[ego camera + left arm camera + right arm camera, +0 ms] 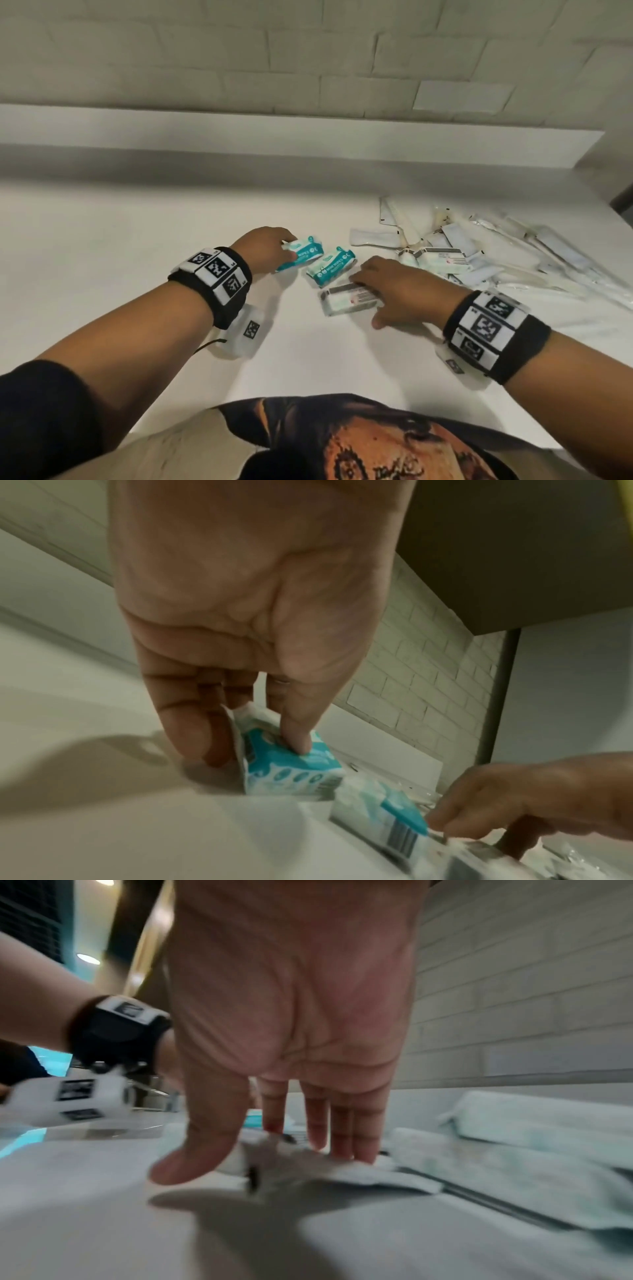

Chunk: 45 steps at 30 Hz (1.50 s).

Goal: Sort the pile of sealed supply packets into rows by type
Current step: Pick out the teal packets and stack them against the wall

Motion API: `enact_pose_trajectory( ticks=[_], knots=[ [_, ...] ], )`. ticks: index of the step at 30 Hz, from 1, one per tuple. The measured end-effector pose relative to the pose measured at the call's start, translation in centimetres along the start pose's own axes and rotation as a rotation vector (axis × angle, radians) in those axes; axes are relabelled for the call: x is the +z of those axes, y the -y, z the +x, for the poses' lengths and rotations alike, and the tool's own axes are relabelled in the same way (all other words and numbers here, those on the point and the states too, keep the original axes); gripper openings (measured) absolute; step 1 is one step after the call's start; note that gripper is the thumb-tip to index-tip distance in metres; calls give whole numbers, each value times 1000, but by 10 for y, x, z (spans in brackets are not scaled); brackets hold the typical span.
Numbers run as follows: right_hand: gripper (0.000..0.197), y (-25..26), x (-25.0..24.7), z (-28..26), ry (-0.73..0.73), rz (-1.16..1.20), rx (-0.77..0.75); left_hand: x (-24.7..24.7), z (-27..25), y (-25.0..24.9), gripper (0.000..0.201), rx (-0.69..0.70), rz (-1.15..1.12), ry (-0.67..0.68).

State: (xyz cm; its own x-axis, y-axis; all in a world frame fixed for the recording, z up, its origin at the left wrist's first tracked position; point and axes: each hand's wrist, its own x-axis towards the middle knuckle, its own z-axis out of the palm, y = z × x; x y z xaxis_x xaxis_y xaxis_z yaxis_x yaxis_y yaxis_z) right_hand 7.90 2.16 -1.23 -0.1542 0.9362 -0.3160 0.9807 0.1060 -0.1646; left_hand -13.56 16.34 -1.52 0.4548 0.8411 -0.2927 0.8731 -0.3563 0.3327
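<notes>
Two teal-and-white wipes packets lie side by side mid-table. My left hand (279, 251) (257, 750) pinches the left teal packet (303, 255) (291, 764), thumb on top and fingers curled at its far edge. The second teal packet (330, 266) (380, 807) lies free just to its right. My right hand (368, 299) (260, 1164) presses straight fingers (342, 1137) flat on a white barcode-labelled packet (346, 300) (359, 1175) in front of the teal ones, thumb spread aside. The unsorted pile (479, 255) of white and clear packets lies at the right.
The white table (137, 240) runs back to a raised ledge (308, 137) under a brick wall. Long clear sleeves (565, 260) spread toward the table's right edge. Bare tabletop lies to the left and near the front edge.
</notes>
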Motion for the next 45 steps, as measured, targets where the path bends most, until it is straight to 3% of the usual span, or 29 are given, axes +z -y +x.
enact_pose_trajectory(
  ticks=[1,3,6,9,11,13,15,17,20,22,25,30,33,35,37,40,42,45],
  knots=[
    [76,-7,-4,0,51,19,36,0,1,0,41,12,4,7],
    [58,-18,-9,-4,88,2,59,1,0,0,40,14,-5,22],
    [32,-27,-20,-10,-15,58,87,1,-1,1,36,22,-43,63],
    [46,-39,-48,-6,-206,236,207,1,-3,0,34,46,-45,114],
    [55,-41,-65,-2,-397,141,289,0,-6,-2,33,59,-40,141],
    [50,-33,-68,4,-514,-34,267,-1,-6,-3,31,68,-39,141],
    [44,-13,-62,11,-449,-34,159,-1,-5,-2,26,69,-60,116],
    [42,9,-51,19,-206,86,65,-1,-3,1,24,57,-108,98],
    [57,21,-36,36,100,5,-8,0,-2,3,21,55,-97,86],
    [59,17,-33,42,152,6,19,1,-3,3,23,64,-88,95],
    [46,4,-34,41,213,16,95,1,-7,2,28,81,-89,128],
    [31,-14,-43,36,172,58,225,2,-13,2,29,107,-120,151],
    [34,-17,-57,42,38,214,280,11,-19,0,23,99,-137,123],
    [33,-8,-60,50,-62,307,268,14,-23,-3,38,65,-155,68],
    [31,11,-55,60,-62,390,211,16,-26,-7,47,47,-144,22],
    [31,32,-40,73,31,250,132,15,-30,-12,56,46,-118,2],
    [33,32,-43,71,-42,119,132,13,-32,-14,59,63,-115,13],
    [22,22,-59,45,-127,105,153,10,-32,-15,63,163,-83,62]
  ],
)
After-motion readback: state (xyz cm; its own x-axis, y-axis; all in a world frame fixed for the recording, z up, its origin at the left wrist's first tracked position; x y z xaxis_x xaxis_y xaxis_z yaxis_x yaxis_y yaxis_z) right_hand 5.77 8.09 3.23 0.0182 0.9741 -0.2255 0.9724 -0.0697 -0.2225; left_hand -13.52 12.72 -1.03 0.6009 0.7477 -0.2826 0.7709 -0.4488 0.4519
